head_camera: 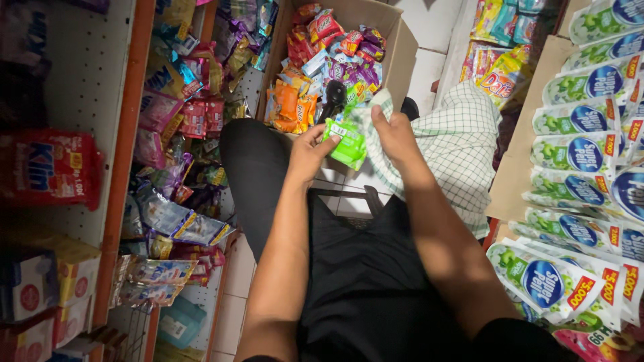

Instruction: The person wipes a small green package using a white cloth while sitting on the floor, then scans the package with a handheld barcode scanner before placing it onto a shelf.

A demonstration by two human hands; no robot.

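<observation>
Right, here's the layout, biggest first:

Shelving, left: a pegboard rack [87, 100] with an orange upright, crammed with hanging strips of sachets [178, 100]; they overlap and sag, so I'd judge that a nudge from the near knee could pull a strip down.

Pouch display, right: rows of green-and-white refill pouches [583, 154] leaning on a cardboard sheet, close beside the right forearm; an elbow swinging out could probably tip the near rows.

Cardboard box, far centre: an open carton [396, 47] on the tiled floor, heaped with orange, red and purple snack packets [329, 47]. The pile rides high at the far side, so anything dropped on top may slide.

Checked cloth: a green-and-white cloth [463, 134] draped over the right leg, one corner up at the right hand; it could snag the packet, I'd say.

Left hand [310, 151]: curled, fingertips pinching the left edge of the green packet.

Right hand [396, 134]: closed at the packet's upper right edge, cloth corner bunched there too; whether it grips packet, cloth or both, I cannot tell.

Green packet [349, 144]: small and glossy, held between both hands just near of the box, above the floor. Only edges are pinched, so a slip looks the likeliest mishap.
</observation>
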